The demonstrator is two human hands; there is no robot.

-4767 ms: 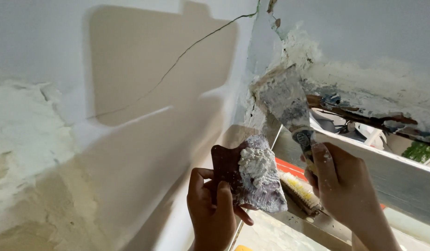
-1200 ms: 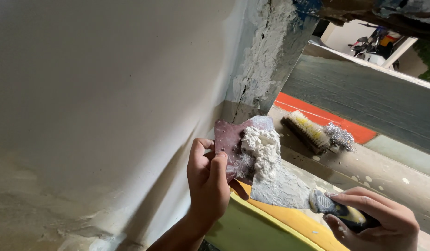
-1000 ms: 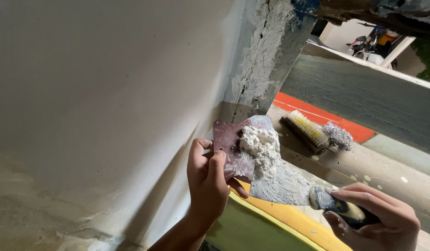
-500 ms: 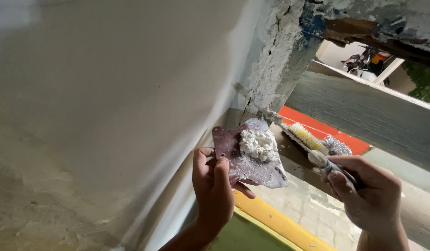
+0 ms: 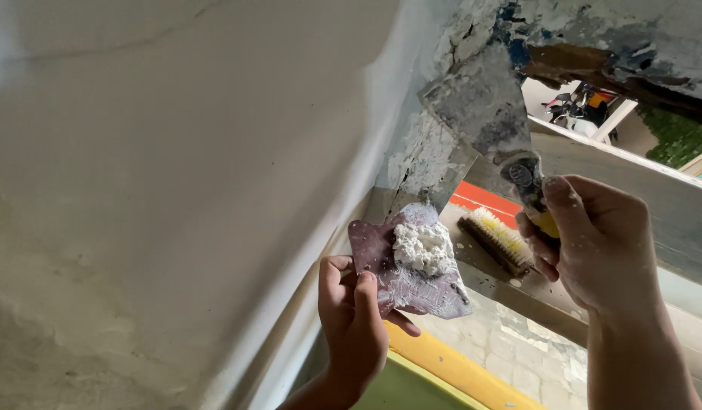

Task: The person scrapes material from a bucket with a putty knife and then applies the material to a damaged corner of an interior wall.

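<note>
- Head view, looking up along a smooth white plastered wall (image 5: 176, 152); both of my hands are raised near its broken corner.
- My left hand (image 5: 354, 323) has its grip closed on the lower left edge of a flat, dark reddish board smeared with filler (image 5: 404, 266), thumb and fingers pinching it from either side.
- On that board, near its upper middle, sits a lumpy mound of white putty (image 5: 421, 247); grey smears spread across the lower part.
- My right hand (image 5: 597, 243) has its grip wrapped tight around the yellow-and-black handle of a broad metal putty knife (image 5: 480, 106), blade pointing up and to the left.
- I see the blade, coated with grey-white residue, lying against the rough, chipped corner of the wall (image 5: 434, 144), where plaster is cracked and patches of blue show.
- Behind the board, on a grey ledge (image 5: 510, 292), lies a yellow-bristled scrubbing brush (image 5: 499, 239), well apart from either hand.
- Below the hands runs a yellow painted edge (image 5: 457, 368) over paved ground.
</note>
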